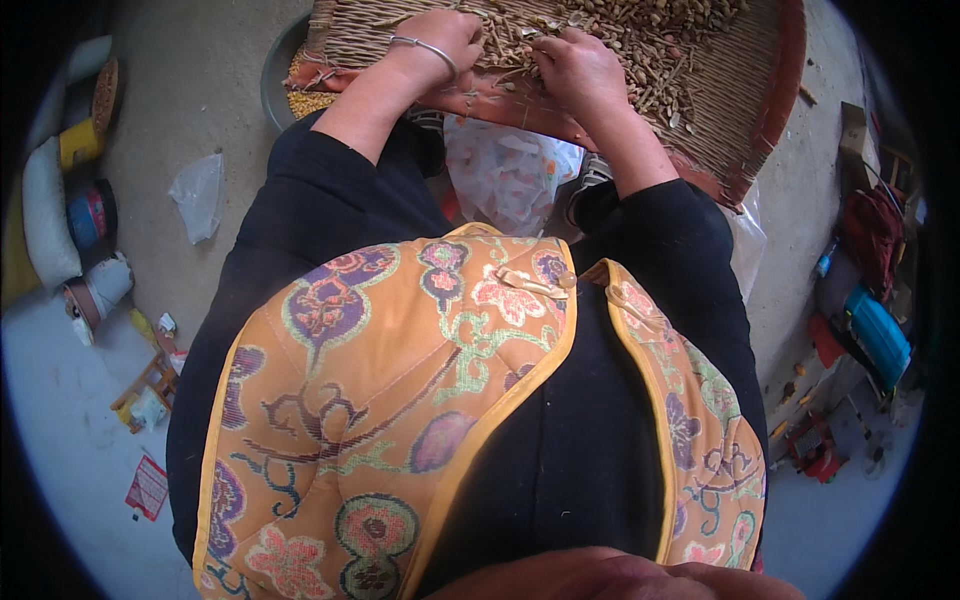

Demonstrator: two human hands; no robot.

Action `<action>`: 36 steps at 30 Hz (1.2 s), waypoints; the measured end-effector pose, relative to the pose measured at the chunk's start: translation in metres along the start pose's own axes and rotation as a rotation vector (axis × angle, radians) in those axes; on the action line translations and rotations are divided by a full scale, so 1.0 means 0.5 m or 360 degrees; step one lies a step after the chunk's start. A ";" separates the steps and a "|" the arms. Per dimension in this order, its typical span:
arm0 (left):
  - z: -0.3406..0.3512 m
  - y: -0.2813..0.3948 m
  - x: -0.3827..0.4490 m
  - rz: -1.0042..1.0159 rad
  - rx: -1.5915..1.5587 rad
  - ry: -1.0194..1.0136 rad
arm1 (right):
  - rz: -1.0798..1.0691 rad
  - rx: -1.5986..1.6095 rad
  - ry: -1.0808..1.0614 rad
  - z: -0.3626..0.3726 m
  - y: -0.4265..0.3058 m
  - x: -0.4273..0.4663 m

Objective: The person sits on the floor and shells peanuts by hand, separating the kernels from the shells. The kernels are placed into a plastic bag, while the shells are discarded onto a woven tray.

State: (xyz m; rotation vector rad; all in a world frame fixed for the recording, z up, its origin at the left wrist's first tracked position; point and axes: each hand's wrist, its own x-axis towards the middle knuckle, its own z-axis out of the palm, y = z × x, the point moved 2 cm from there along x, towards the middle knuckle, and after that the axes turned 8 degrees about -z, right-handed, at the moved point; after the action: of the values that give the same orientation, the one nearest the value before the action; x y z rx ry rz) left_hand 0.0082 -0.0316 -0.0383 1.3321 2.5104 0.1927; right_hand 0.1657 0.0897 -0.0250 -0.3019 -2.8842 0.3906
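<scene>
A wide woven wicker tray (739,82) with a reddish cloth-bound rim lies across the top of the view. Dried pods and broken stalks (652,67) are spread over it. My left hand (442,46), with a silver bangle at the wrist, is at the near edge of the tray, fingers curled down beside the pods; what its fingertips hold is hidden. To its right, my right hand (581,71) rests its bent fingers among the pods, thumb and forefinger close together. Whether something small is between them cannot be made out. Under the tray's left corner sits a grey basin (276,82) with yellow corn kernels (309,103).
A patterned plastic bag (499,176) stands between my feet, below the tray. A clear plastic bag (199,196) lies on the concrete floor at left. Sacks and tubs (49,214) line the left side. A blue plastic item (876,337) and assorted clutter lie at right.
</scene>
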 end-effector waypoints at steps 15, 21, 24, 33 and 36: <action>-0.023 -0.017 0.009 -0.0288 -0.0121 -0.0044 | -0.0060 -0.0148 -0.0206 0.021 -0.004 0.013; -0.042 0.020 -0.009 -0.0085 -0.0118 -0.0013 | -0.0027 -0.0024 -0.0240 0.005 -0.012 0.012; -0.007 0.016 0.001 0.0130 -0.0434 -0.0150 | -0.0058 -0.0140 -0.0203 0.015 -0.001 0.011; 0.008 0.059 -0.006 0.0242 -0.0077 -0.0090 | -0.0011 -0.0093 -0.0233 0.009 0.002 0.007; 0.011 0.057 -0.003 0.0239 -0.0067 -0.0101 | -0.0028 -0.0100 -0.0248 0.008 0.006 0.007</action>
State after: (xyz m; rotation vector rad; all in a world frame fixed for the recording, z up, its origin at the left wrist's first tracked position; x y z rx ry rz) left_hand 0.0335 -0.0170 -0.0359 1.4866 2.3429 0.2299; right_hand 0.1621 0.0921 -0.0287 -0.2671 -3.0542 0.3348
